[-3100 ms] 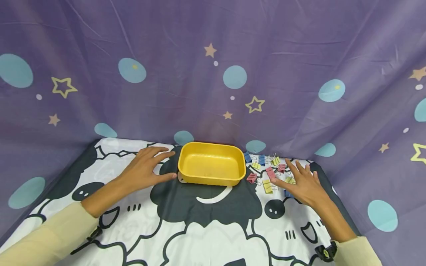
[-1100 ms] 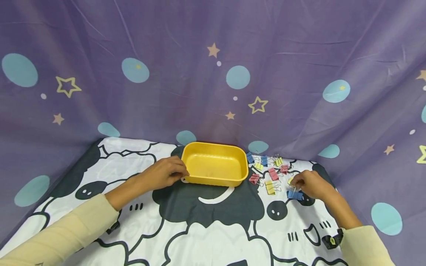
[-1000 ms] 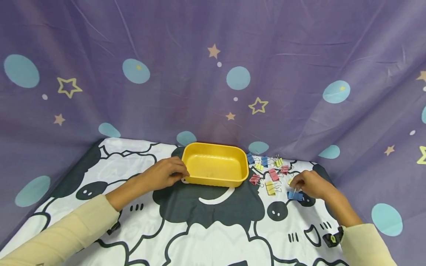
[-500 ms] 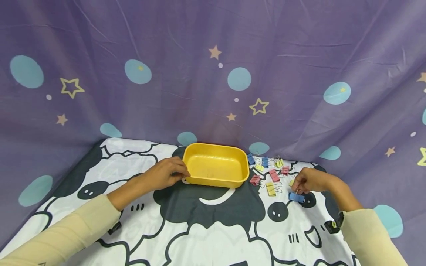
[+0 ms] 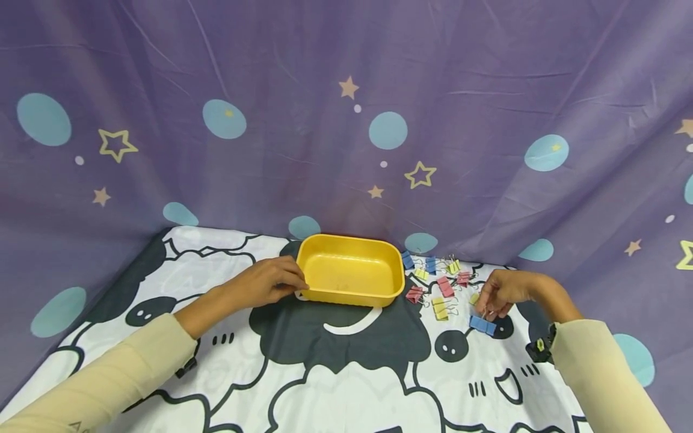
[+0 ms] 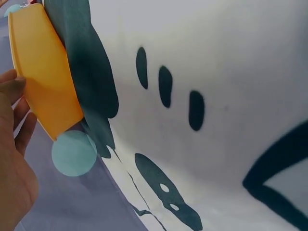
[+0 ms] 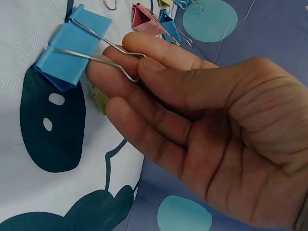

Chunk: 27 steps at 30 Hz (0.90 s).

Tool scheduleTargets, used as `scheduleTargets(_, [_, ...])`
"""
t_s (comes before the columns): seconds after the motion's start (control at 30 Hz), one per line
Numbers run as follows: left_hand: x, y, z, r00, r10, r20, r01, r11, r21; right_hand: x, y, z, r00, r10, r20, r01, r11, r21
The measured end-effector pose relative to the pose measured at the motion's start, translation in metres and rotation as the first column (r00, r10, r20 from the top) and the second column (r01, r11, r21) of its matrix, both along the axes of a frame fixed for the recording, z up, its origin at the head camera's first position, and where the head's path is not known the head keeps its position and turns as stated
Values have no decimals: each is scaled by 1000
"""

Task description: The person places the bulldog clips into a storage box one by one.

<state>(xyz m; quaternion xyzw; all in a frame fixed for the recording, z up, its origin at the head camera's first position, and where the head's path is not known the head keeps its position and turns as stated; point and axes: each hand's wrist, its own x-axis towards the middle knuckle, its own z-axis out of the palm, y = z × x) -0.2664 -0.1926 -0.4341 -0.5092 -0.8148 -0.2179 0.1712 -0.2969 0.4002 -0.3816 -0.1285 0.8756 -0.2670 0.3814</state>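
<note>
My left hand pinches the rim at the left end of a yellow plastic bin. In the left wrist view, the thumb and fingers meet at the edge of that bin. Farther right, my right hand holds a large blue binder clip by its wire handles. The right wrist view shows the thumb of the right hand pressing the silver handles against the fingers, with the clip's blue body sticking out beyond the fingertips. A yellow clip is partly hidden behind the right hand.
Between the bin and my right hand lie several loose binder clips: a red one, a larger yellow one and a blue one among them. A cartoon-print cloth covers the table. A purple curtain hangs behind.
Both hands were spread open at first. The left has since taken the bin's rim, and the right has pinched the blue clip's handles. Lately the right wrist has risen and the clip shifted slightly nearer.
</note>
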Motion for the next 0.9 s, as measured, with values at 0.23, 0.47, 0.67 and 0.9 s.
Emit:
scheduleTargets(0.23, [-4, -2, 0, 999, -50, 5, 50, 999, 15, -4, 5, -2, 998, -35, 58, 36, 999, -7])
scheduleTargets(0.47, [-7, -5, -3, 997, -72, -18, 72, 997, 4, -7, 12, -8, 980, -113, 163, 129, 988, -90])
scheduleTargets(0.67, [-10, -8, -7, 994, -95, -60, 96, 995, 15, -8, 17, -7, 967, -121, 223, 166, 967, -193])
scheduleTargets(0.9, [-13, -9, -9, 990, -102, -93, 105, 994, 26, -10, 21, -1, 979, -89, 184, 140, 948, -286])
